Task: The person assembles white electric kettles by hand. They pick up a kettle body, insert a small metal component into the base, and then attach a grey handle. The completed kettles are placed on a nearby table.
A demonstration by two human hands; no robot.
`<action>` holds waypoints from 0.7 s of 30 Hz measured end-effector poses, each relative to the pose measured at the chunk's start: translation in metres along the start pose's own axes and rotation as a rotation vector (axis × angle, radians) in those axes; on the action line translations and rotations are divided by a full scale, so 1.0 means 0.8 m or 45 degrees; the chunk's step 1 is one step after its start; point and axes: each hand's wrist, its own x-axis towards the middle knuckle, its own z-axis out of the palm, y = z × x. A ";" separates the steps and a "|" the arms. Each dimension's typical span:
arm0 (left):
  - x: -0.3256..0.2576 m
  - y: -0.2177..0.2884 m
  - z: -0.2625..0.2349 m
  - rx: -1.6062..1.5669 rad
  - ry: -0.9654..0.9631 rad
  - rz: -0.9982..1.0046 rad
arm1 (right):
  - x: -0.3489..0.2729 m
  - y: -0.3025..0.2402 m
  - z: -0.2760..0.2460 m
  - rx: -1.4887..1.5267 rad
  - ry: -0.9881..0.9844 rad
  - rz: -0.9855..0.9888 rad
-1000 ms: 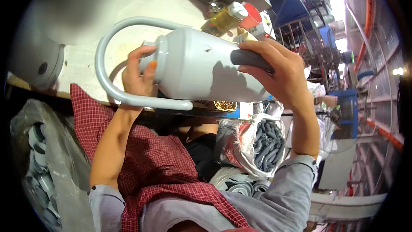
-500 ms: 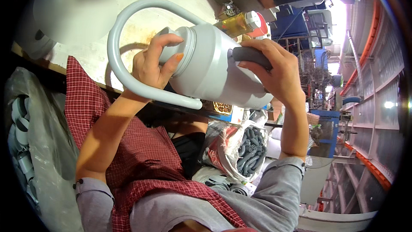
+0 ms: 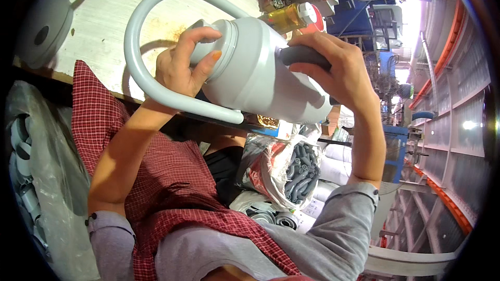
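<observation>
- In the head view we count one grey vessel point(image 3: 250, 73), smooth, satin and barrel-shaped, tapering toward its right end; we hold it tilted on its side at the table's edge.
- One round tube point(image 3: 133, 47), grey and bent into a wide loop, curves around the vessel's left end.
- Our left hand point(image 3: 179, 67) is at the vessel's narrow, stepped left end, inside the loop, fingers and thumb curled around it.
- Our right hand point(image 3: 341, 65) wraps its fingers around one dark grip point(image 3: 307, 57), matte and rounded, against the vessel's right part.
- Left of the vessel we see two more grey bodies point(image 3: 47, 26), partly cut off, on one whitish table point(image 3: 104, 31).
- Just beyond the vessel lies one yellow see-through bottle point(image 3: 285, 19) with a white cap.
- Below and right of the vessel, one white woven sack point(image 3: 278, 174) holds many curved dark pieces point(image 3: 302, 177), too many to count.
- Below and left, one crinkled plastic bag point(image 3: 57, 140) holds grey parts.
</observation>
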 end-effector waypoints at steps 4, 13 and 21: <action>-0.002 0.003 0.000 -0.037 -0.006 -0.053 | -0.003 -0.007 -0.003 0.009 0.061 0.011; 0.001 0.005 -0.005 -0.034 -0.013 -0.055 | -0.002 -0.001 0.005 0.013 0.019 0.023; -0.003 0.013 -0.008 0.007 -0.056 -0.159 | -0.002 0.002 0.006 0.095 -0.008 0.044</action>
